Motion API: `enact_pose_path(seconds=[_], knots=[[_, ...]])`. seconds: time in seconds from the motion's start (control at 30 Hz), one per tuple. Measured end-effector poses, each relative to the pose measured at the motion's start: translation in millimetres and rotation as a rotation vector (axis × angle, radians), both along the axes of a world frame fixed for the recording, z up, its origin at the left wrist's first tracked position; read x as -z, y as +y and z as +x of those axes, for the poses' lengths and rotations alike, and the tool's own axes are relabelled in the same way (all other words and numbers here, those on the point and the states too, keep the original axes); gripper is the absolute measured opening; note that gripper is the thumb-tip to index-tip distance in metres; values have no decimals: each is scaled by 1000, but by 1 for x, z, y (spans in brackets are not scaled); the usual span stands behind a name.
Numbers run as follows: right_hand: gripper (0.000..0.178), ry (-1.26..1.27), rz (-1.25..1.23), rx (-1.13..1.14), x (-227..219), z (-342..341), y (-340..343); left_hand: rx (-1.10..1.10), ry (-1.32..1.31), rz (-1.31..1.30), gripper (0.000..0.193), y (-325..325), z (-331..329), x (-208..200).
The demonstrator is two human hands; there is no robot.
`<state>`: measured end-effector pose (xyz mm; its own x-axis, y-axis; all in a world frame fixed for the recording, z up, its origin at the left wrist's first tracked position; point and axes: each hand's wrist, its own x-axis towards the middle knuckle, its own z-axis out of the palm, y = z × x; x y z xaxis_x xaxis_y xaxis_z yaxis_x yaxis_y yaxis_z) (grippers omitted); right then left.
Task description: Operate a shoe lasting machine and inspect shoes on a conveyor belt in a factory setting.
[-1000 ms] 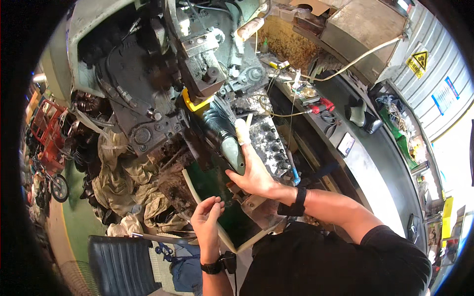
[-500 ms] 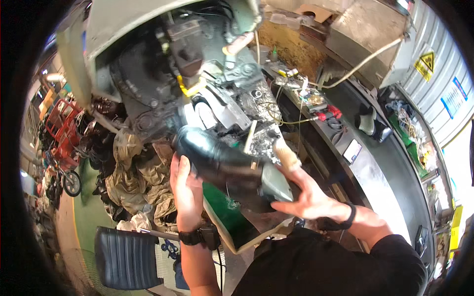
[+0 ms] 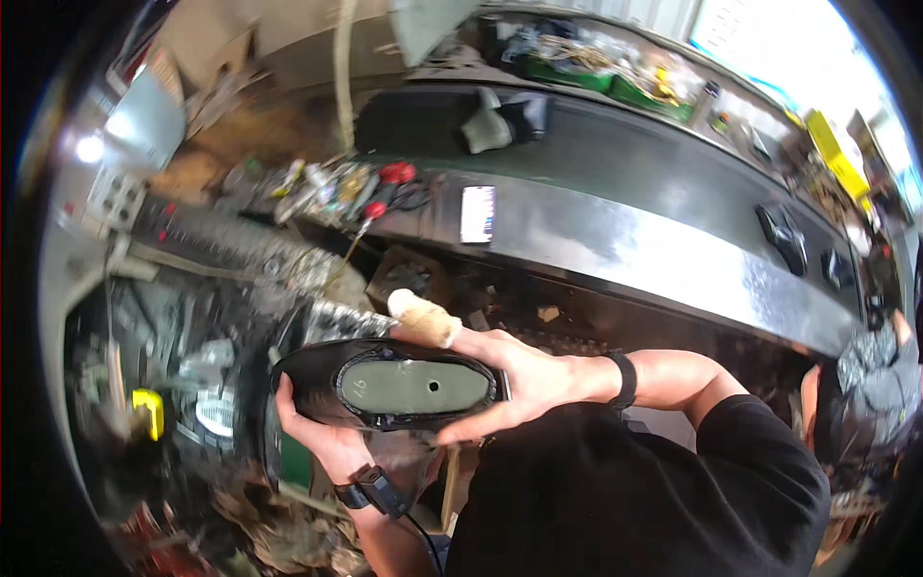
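Note:
Both my hands hold a black leather shoe [image 3: 312, 378] on its last. A grey-green top face of the last [image 3: 409, 388] with one dark hole fills the shoe's opening and faces up. My left hand [image 3: 322, 438] is closed around the toe end, thumb along its near side. At the heel end, my right hand [image 3: 510, 380] grips from the right, fingers on the far side and thumb on the near side. One right finger wears a tan wrapping [image 3: 425, 319].
To the left stands a machine [image 3: 207, 370] with a yellow part. Beyond my hands runs a dark conveyor belt [image 3: 635, 154] with a metal ledge [image 3: 596, 231], carrying a phone [image 3: 478, 213]. Black shoes [image 3: 781, 238] lie on the belt. Another person [image 3: 877, 385] is at the far right.
The view has swung right, so the machine now lies to the left. The shoe has moved away from the machine and turned, showing the last's top. Both hands still hold it.

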<state>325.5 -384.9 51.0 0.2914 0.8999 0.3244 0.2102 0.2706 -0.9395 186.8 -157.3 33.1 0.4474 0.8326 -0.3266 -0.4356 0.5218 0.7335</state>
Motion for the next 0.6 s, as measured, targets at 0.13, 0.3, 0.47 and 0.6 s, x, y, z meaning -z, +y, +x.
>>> enact_pose_path(seconds=[0.13,0.3,0.47,0.6], knots=[[82,-5,137,429,27,34,-45,175,13,28,45,-40,87,15],[91,292,49,680,51,102,-96,466,77,-57,49,-56,184,87],[74,773,-253,1192,80,198,-193,877,309,40,46,-128,257,136],[52,675,-349,1690,178,295,-374,1116,414,799,34,-161,270,103]])
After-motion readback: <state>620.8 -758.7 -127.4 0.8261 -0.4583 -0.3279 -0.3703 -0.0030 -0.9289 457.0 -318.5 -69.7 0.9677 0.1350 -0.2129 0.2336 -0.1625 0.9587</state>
